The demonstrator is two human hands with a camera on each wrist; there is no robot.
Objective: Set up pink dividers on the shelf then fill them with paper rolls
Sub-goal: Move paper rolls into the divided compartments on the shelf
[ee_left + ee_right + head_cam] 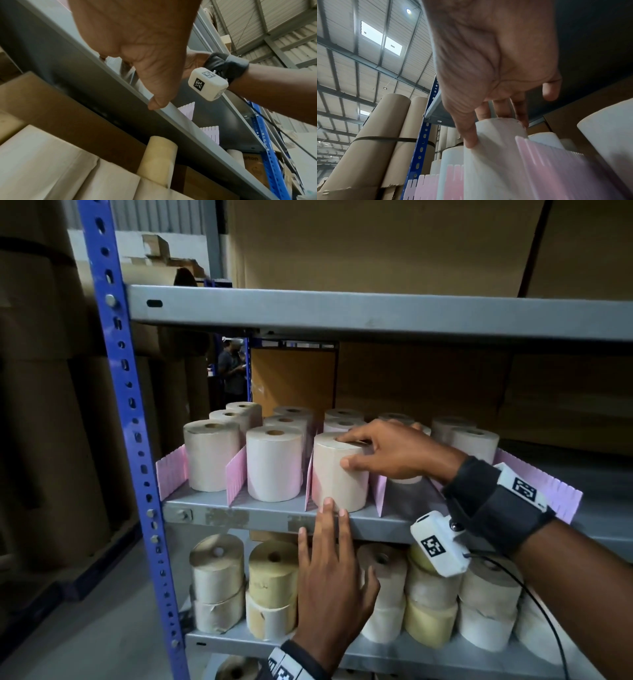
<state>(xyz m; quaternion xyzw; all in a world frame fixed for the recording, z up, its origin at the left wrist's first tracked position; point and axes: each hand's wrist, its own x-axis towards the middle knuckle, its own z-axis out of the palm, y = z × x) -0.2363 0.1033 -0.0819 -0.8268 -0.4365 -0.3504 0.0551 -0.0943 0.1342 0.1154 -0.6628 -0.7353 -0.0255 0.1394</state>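
Pink slotted dividers [236, 474] stand front to back on the grey middle shelf [260, 513], with paper rolls in the lanes between them. My right hand [346, 450] grips the front roll [337, 484] of the third lane, fingers over its top rim and thumb on its side. The right wrist view shows that grip on the roll [496, 155], with a divider [547, 162] beside it. My left hand [334, 542] is held flat below, straight fingertips [329, 505] touching the roll's base at the shelf's front edge. In the left wrist view its thumb [156, 105] lies on the shelf lip [185, 127].
The lane [411, 498] right of the held roll has bare floor at the front. The lower shelf holds stacked rolls [274, 577]. A blue upright [130, 405] bounds the left, a grey shelf [342, 309] hangs above. Big brown rolls [41, 405] stand left. A person [233, 371] stands far behind.
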